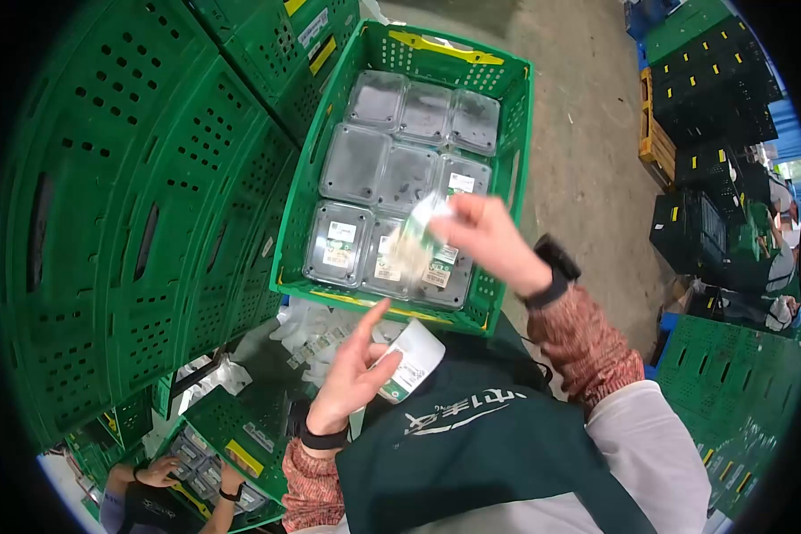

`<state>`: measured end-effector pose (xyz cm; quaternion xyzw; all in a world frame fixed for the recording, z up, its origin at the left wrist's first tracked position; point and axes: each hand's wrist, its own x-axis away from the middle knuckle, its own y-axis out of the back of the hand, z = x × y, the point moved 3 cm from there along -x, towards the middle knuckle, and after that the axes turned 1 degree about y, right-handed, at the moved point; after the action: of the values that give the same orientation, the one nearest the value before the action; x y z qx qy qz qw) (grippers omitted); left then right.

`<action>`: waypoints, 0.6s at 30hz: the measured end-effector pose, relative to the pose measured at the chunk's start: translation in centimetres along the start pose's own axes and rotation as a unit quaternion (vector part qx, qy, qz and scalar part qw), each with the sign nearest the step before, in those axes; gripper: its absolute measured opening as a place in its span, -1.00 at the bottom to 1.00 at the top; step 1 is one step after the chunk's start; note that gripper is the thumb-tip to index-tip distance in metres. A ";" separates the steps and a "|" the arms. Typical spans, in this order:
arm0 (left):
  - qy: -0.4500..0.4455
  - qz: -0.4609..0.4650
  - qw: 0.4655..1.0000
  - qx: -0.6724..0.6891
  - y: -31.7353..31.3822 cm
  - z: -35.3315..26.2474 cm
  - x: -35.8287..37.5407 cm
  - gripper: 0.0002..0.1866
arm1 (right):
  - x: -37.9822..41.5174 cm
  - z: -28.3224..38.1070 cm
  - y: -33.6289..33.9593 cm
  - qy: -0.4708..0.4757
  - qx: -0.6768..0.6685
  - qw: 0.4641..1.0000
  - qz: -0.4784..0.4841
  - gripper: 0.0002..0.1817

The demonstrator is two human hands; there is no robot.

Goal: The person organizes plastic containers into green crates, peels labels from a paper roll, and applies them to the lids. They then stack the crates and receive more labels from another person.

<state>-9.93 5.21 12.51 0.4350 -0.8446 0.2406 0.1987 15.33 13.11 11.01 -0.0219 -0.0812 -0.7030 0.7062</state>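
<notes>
Green perforated crate (507,133), yellow handle strip (439,46); clear punnets (356,162), white-green labels (341,233); red-knit sleeves (587,343).

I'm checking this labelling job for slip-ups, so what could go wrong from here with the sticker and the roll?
The right hand pinches a label, blurred in this picture, above the clear punnets in the green crate; it might land crooked or fold onto itself. The left hand grips the label roll loosely with the fingers spread, so it could slip. Some punnets have no label in view, so one could be missed.
</notes>
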 end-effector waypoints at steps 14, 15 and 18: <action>0.040 -0.086 0.993 0.074 2.2 -1.9 -3.1 -0.56 | -16.9 -17.8 -0.9 0.055 0.607 0.791 0.054 -0.21; 0.060 -0.103 0.985 0.122 2.4 -1.5 -3.2 -0.62 | -15.9 -15.3 -1.5 0.078 0.640 0.763 0.041 -0.15; 0.027 -0.145 0.983 0.110 4.0 -0.1 -4.3 -0.79 | -11.9 -9.1 -2.5 0.148 0.436 0.886 0.046 -0.27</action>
<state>-10.90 10.01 9.29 0.5657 -0.7350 0.3126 0.2049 13.66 23.52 0.09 0.3893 -0.2730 -0.5581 0.6800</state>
